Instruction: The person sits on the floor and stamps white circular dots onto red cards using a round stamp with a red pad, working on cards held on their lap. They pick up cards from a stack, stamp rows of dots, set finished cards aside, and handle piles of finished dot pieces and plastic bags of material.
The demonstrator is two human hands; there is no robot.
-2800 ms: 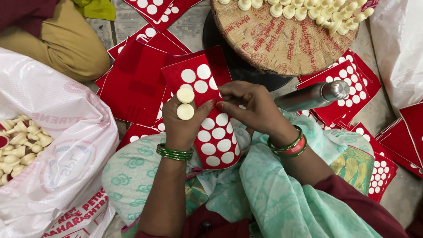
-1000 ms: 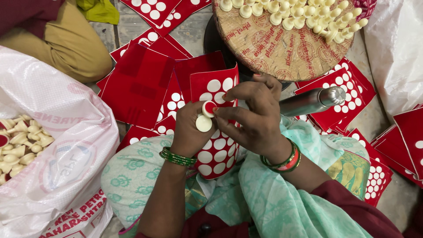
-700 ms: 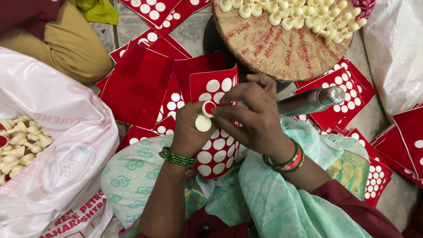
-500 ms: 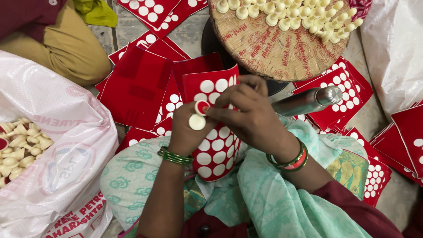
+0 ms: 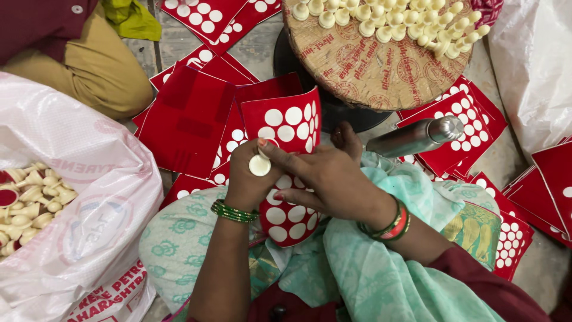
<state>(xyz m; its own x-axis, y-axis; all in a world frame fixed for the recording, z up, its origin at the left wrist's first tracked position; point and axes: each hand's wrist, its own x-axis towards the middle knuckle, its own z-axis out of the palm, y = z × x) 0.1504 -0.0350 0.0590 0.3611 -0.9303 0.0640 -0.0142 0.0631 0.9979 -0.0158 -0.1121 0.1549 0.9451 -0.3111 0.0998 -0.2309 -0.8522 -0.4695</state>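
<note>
- Your left hand [image 5: 247,179], at the centre of the frame, is clenched around a small cream disc [image 5: 260,165]; the disc shows at the top of the fist, pinned by the thumb.
- Your right hand [image 5: 325,182] comes in from the right, its fingertips pinching that same disc from above.
- Both hands sit in front of the curved red card with white dots [image 5: 287,173], which stands on your lap, just behind the disc.
- A steel bottle [image 5: 415,137] lies to the right.
- A white bag [image 5: 71,197] of cream pieces fills the left edge.
</note>
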